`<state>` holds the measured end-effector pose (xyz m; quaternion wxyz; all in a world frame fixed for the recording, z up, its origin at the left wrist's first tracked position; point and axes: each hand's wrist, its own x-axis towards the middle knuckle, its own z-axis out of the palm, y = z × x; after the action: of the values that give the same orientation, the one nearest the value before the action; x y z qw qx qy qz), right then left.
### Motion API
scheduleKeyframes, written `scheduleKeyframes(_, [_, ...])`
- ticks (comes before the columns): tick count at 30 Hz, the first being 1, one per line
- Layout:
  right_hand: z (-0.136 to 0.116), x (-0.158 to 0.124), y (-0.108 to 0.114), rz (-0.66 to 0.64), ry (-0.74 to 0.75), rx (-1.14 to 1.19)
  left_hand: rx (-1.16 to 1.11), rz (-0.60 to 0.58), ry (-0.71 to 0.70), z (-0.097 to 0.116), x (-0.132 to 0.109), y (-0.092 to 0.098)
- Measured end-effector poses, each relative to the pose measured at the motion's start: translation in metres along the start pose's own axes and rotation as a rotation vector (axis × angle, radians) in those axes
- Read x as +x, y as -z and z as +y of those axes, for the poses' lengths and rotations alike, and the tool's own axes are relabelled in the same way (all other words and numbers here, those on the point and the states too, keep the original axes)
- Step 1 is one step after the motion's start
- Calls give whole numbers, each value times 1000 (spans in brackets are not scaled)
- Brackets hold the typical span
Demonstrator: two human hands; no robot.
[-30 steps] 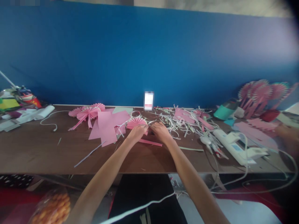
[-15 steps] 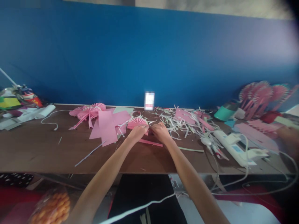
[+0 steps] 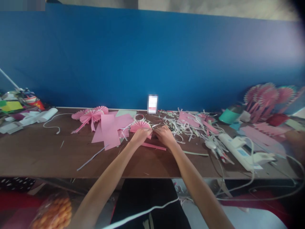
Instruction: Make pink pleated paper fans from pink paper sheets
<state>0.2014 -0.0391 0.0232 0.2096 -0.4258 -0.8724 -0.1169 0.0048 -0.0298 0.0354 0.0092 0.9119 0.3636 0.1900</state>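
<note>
A pleated pink paper fan (image 3: 139,125) stands half spread near the middle of the table. My left hand (image 3: 143,133) is closed on its right side, with the fingertips pinched near the folds. Close beside it, my right hand (image 3: 164,133) has its fingers curled together; what they hold, if anything, is hidden behind the knuckles. Just in front of my hands lies a narrow pink paper strip (image 3: 154,146). Flat pink paper sheets (image 3: 110,128) overlap to the left of the fan.
Finished pink fans (image 3: 91,115) lie at the left. Tangled white paper strips (image 3: 176,125) spread to the right, near a white power strip (image 3: 238,152) with cables. A bright phone (image 3: 152,104) leans against the blue wall. At the right edge another person's hand (image 3: 295,140) shows, blurred.
Both hands stay almost in the same place by the paper fan, with only slight finger movement. The whole view has shifted very slightly.
</note>
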Motion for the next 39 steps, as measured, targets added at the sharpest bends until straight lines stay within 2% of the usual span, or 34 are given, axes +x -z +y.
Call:
scheduleKeyframes(8, [5, -2, -4, -13, -70, -11, -82, 39, 54, -13, -1, -5])
scheduleKeyframes(19, [9, -4, -3, 37, -104, 5, -35, 44, 57, -7, 1, -6])
scheduleKeyframes(24, [5, -3, -2, 39, -64, -14, -4, 48, 48, -3, -1, -5])
scheduleKeyframes(32, [3, 0, -5, -44, -48, 22, -58, 53, 6, -9, 1, -8])
scheduleKeyframes(39, [2, -3, 1, -169, -210, 5, -131, 82, 160, -25, -2, 5])
